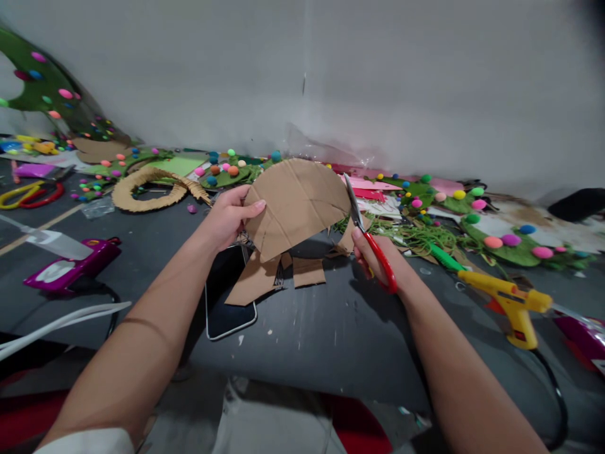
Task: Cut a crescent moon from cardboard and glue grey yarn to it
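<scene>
My left hand pinches the left edge of a brown cardboard piece with a rounded top, thumb on its face. The cardboard is held up above the dark table, and pencil-like lines and creases run over it. In my right hand are scissors with red handles. Their blades point up and lie at the right edge of the cardboard; whether they touch it I cannot tell. Beneath it lie cardboard scraps and a smartphone, partly covered by a scrap.
A yellow glue gun lies at the right, a purple glue gun at the left. Red-and-yellow-handled scissors and a wrapped cardboard ring lie farther left. Green felt pieces with coloured pompoms line the wall.
</scene>
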`<state>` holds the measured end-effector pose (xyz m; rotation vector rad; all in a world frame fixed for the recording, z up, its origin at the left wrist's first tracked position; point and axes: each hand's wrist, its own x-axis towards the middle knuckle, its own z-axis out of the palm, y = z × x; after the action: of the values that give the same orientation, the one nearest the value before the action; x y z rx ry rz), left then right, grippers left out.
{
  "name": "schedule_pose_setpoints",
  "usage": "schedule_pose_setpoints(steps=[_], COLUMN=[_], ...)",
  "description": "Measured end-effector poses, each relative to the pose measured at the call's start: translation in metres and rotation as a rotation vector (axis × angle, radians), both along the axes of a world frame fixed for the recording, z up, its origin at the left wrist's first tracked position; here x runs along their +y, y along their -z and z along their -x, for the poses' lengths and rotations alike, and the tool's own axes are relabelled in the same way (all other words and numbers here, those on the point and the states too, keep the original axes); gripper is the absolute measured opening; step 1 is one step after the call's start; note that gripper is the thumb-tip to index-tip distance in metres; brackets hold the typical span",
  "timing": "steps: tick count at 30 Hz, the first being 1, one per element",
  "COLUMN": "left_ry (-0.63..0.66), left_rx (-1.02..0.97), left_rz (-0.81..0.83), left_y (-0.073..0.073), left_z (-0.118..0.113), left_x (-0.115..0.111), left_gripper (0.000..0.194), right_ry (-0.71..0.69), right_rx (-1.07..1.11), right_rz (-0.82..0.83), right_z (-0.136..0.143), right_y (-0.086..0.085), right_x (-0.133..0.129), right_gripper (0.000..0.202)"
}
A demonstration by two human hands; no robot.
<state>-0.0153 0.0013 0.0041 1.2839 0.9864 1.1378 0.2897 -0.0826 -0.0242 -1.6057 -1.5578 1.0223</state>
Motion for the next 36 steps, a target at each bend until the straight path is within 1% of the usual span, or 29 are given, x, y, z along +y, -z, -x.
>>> schedule_pose_setpoints(steps=[4, 11, 15, 17, 21, 23, 29, 33, 36], left_ry=[-0.015, -0.026, -0.015, -0.011, -0.002, 0.003, -0.003, -0.042, -0.046], left_rx=[0.012, 0.011, 0.007, 0.004, -0.027, -0.027, -0.019, -0.025, 0.005], left_rz=[0.006, -0.031, -0.048, -0.050, -0.046, -0.051, -0.061, -0.067, -0.073], left_y=[-0.001, -0.001, -0.001, -0.001, -0.001, -0.001, -0.001, -0.001, -0.001], left_z=[-0.001, 0.004, 0.006, 0.005, 0.005, 0.005, 0.005, 0.006, 0.006], left_x=[-0.001, 0.002, 0.003, 0.003, 0.003, 0.003, 0.003, 0.004, 0.004], left_gripper=[0.031, 0.026, 0.025, 0.025, 0.023, 0.021, 0.022, 0.028, 0.029], right_ry=[0.020, 0.095, 0.101, 0.082, -0.064, -0.102, -0.114, -0.127, -0.126], right_rx=[-0.040, -0.114, -0.083, -0.033, -0.001, -0.009, -0.015, -0.033, -0.029], right_rz=[-0.009, 0.062, 0.028, 0.010, -0.019, -0.026, -0.010, -0.006, -0.002], right_z=[-0.001, 0.001, -0.002, -0.004, -0.006, -0.006, -0.005, -0.005, -0.004], right_y=[0.001, -0.009, -0.007, -0.005, -0.002, -0.002, -0.003, -0.005, -0.005], right_x=[0.000, -0.003, -0.001, 0.001, 0.000, -0.001, -0.003, -0.003, -0.003], right_gripper=[0.065, 0.068, 0.070, 0.070, 0.067, 0.065, 0.064, 0.063, 0.064])
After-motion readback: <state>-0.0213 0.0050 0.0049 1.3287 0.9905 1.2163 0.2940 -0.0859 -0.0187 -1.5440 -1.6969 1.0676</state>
